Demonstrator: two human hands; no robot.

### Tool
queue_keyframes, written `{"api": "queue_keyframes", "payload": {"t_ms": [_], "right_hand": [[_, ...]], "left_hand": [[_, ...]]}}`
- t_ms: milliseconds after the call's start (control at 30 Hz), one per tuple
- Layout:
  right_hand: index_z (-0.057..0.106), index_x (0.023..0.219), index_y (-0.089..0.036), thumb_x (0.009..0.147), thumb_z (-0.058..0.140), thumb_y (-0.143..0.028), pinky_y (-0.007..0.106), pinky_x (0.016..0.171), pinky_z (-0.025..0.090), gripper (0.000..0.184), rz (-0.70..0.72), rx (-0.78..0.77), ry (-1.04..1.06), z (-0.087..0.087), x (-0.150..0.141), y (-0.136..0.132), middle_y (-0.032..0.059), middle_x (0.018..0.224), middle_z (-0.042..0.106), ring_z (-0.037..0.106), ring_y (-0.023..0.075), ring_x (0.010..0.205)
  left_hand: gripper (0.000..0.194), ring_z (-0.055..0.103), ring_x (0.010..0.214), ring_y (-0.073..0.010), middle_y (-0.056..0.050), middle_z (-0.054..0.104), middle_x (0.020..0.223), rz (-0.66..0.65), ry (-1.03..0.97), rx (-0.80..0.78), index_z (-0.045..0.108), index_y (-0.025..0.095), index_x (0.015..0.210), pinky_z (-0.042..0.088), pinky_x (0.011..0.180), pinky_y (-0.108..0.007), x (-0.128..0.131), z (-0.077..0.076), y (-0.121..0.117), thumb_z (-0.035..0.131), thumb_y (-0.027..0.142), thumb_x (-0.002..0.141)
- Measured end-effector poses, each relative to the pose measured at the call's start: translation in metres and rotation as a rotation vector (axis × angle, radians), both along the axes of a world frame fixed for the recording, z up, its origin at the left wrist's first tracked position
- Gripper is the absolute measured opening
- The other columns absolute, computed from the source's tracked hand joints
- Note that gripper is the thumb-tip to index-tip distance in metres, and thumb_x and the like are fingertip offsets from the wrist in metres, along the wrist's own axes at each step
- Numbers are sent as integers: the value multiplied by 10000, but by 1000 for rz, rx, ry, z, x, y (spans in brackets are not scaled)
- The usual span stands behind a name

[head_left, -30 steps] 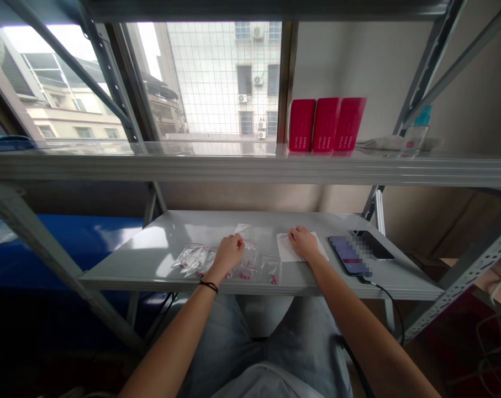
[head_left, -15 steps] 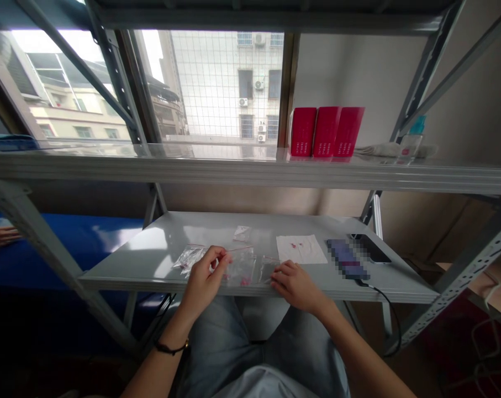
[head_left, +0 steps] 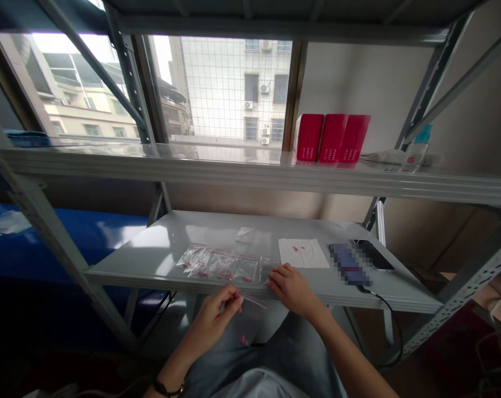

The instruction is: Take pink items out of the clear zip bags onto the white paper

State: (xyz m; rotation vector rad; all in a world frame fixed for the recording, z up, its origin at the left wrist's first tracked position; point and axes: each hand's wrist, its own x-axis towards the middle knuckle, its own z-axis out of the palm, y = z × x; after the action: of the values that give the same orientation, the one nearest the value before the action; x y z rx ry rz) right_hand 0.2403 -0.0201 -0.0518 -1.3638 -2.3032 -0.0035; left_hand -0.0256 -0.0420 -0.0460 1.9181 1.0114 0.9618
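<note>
My left hand [head_left: 217, 315] is below the front edge of the grey shelf [head_left: 159, 249], above my lap, pinching the top of a small clear zip bag [head_left: 246, 323] with pink bits at its bottom. My right hand [head_left: 289, 287] rests at the shelf's front edge, fingers curled by the same bag's right end and next to a row of several small clear bags [head_left: 221, 265] holding pink pieces. Whether the right hand grips the bag is unclear. A white paper sheet [head_left: 303, 252] with a few pink bits lies right of the row.
A lone small bag [head_left: 244, 235] lies farther back. Two phones [head_left: 358, 260] with a cable sit at the shelf's right. Three red boxes [head_left: 332, 138] and a bottle [head_left: 416, 146] stand on the upper shelf. Metal rack posts frame both sides; a blue surface [head_left: 68, 243] lies left.
My left hand has pulled one bag off the shelf and down toward my lap. My right hand left the white sheet and came to the shelf's front edge.
</note>
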Motion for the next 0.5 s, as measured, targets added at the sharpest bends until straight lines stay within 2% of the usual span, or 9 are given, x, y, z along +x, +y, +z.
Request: {"api": "queue_keyframes", "payload": {"t_ms": [133, 233, 300, 333, 400, 500], "right_hand": [[673, 1205, -198, 1083, 456, -284, 377, 946, 480, 264, 44, 29, 200, 11, -7, -20, 90, 1127, 710, 598, 249, 1059], [682, 1115, -229, 1072, 481, -326, 314, 853, 489, 227, 125, -87, 258, 2, -19, -51, 53, 1025, 708, 639, 215, 962], [697, 977, -234, 1032, 540, -299, 332, 826, 466, 178, 93, -120, 140, -20, -27, -71, 40, 929, 708, 651, 229, 897], [684, 876, -224, 1019, 530, -246, 342, 820, 454, 212, 42, -113, 106, -34, -31, -78, 41, 875, 701, 651, 234, 867], [653, 813, -216, 998, 534, -219, 319, 786, 445, 220, -10, -133, 173, -65, -34, -87, 39, 841, 693, 658, 213, 816], [650, 866, -224, 1002, 535, -291, 273, 729, 446, 190, 0, -201, 344, -104, -32, -87, 35, 875, 699, 668, 190, 799]], "left_hand": [[293, 615, 735, -183, -1, 642, 732, -42, -7, -92, 621, 210, 862, 457, 712, -267, 6, -30, -10, 524, 462, 976], [272, 607, 743, -188, -11, 648, 743, -67, 17, -149, 655, 202, 841, 460, 706, -266, 11, -46, -15, 569, 442, 934], [235, 608, 763, -194, -19, 665, 764, -74, 45, -157, 673, 200, 817, 463, 724, -268, 16, -52, -19, 595, 403, 907], [217, 611, 772, -196, -22, 674, 777, -73, 56, -154, 680, 201, 811, 464, 738, -270, 19, -54, -21, 599, 381, 901], [195, 619, 780, -195, -25, 691, 801, -70, 78, -140, 690, 208, 806, 466, 758, -270, 25, -57, -26, 597, 350, 901], [177, 632, 804, -198, -25, 706, 831, -66, 123, -114, 702, 222, 814, 467, 779, -269, 33, -63, -30, 604, 336, 907]]}}
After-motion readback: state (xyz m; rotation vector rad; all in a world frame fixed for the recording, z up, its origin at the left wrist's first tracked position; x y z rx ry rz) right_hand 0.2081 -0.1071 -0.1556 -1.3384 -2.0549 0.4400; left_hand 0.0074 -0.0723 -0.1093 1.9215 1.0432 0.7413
